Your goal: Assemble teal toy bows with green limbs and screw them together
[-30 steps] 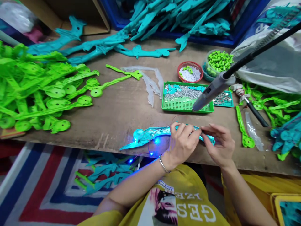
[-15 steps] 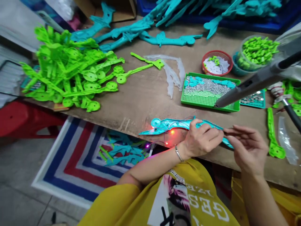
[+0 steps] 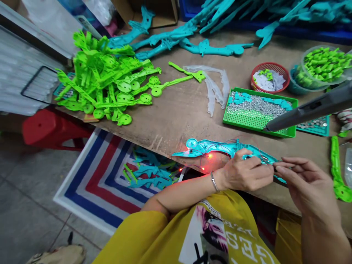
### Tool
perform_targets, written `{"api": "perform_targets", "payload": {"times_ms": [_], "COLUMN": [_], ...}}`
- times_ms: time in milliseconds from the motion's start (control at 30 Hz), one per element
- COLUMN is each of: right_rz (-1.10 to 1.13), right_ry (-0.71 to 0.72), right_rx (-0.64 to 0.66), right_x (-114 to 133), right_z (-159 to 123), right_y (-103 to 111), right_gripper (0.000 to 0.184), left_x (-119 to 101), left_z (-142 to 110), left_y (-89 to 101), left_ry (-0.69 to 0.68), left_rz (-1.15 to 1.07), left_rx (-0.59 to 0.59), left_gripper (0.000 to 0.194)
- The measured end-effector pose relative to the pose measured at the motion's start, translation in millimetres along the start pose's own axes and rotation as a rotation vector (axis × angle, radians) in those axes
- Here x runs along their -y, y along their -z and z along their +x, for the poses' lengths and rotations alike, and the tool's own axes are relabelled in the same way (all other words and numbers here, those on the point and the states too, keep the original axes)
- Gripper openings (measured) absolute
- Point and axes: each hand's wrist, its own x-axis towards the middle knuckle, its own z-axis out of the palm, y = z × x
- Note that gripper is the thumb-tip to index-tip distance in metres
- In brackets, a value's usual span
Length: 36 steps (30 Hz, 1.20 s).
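Left hand at turquoise part; yellow shirt lettered "GES".

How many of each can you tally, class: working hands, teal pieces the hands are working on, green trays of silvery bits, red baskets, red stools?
Left hand and right hand: 2
Teal piece: 1
Green tray: 1
Red basket: 1
Red stool: 1
Total: 6

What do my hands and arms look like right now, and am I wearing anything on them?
Both your left hand and right hand are ungloved. A slim silver-coloured bracelet circles the left wrist; the right shows none. Your left mustard-yellow sleeve is short; the right one is out of view.
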Motion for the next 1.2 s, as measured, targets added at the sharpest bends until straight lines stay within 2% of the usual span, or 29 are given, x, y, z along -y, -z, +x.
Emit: {"api": "perform_targets", "payload": {"times_ms": [67, 133, 233, 333, 433, 500, 567, 600, 667, 733, 800, 933, 1033, 1200], "right_rz": [-0.022, -0.098, -0.226, -0.344, -0.596, -0.8, -0.892, -0.884, -0.837, -0.797, -0.796, -0.872, -1.055, -1.403], "right_ry": [-0.022, 0.016, 0.119, 0.248, 0.382, 0.505, 0.649, 0.717, 0.826, 0.887, 0.893, 0.897, 0.877, 0.797], "right_rx": [-0.024, -0.074, -0.116, -0.133, -0.118, -0.166, -0.201, -0.173, -0.005, 0.196, 0.349, 0.566, 0.732, 0.809], "right_x": [-1, -2, -4, -8, -12, -12, -11, -9, -2, 7, 19, 36, 32, 14], "right_z": [0, -2, -1, 13, 32, 38, 38, 36, 32, 30, 30, 29, 27, 29], "right_y": [0, -3, -8, -5, 6, 9, 3, -4, -23, -44, -63, -95, -122, -160], "right_gripper": [0.038, 0.037, 0.036, 0.032, 0.023, 0.019, 0.015, 0.013, 0.009, 0.012, 0.014, 0.016, 0.019, 0.022], "left_x": [-1, -3, -6, -4, 7, 20, 34, 40, 51, 58, 60, 61, 61, 61], "left_z": [-2, -4, -4, -2, -11, -25, -44, -54, -71, -82, -89, -94, -97, -99], "left_y": [-2.0, -5.8, -9.6, -1.9, 26.3, 54.8, 84.3, 97.1, 115.1, 122.1, 120.7, 113.0, 111.4, 110.5], "left_ry": [-0.014, 0.004, 0.073, 0.19, 0.353, 0.503, 0.671, 0.753, 0.866, 0.923, 0.944, 0.998, 1.03, 1.013], "left_rz": [-0.006, -0.014, -0.025, -0.068, -0.142, -0.14, -0.063, -0.025, 0.021, 0.003, -0.058, -0.145, -0.172, -0.156], "left_rx": [-0.015, -0.004, 0.11, 0.22, 0.188, 0.137, 0.173, 0.221, 0.355, 0.464, 0.524, 0.489, 0.432, 0.424], "left_gripper": [0.017, 0.018, 0.018, 0.021, 0.019, 0.018, 0.019, 0.017, 0.017, 0.019, 0.02, 0.028, 0.034, 0.04]}}
